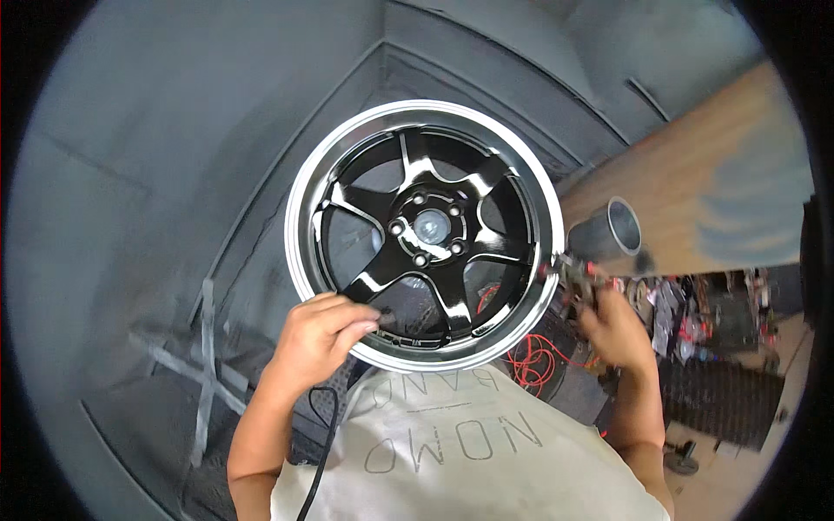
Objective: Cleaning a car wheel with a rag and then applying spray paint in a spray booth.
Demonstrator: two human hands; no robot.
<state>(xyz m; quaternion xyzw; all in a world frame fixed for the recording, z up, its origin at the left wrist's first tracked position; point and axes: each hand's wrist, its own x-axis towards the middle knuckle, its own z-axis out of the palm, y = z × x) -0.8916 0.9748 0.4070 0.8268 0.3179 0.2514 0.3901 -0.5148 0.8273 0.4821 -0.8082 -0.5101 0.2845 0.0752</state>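
In front of me a car wheel rim (452, 300) faces up, with glossy black spokes and a polished silver lip. Over its lower left edge is my left hand (323, 337), fingers pinched together. A small dark blur shows at those fingertips, too indistinct to name. Just off the wheel's right edge, my right hand (618, 326) grips a spray gun (573, 280). The gun carries a grey metal cup (605, 229), and its front points toward the rim. What supports the wheel is hidden beneath it.
Grey walls (156, 130) stand left and behind. A brown board (695, 174) leans in at right. Below it lie cluttered tools and materials (686, 321). A coiled orange hose (532, 360) lies under the wheel's right side; a grey crossed-leg stand (207, 373) is at left.
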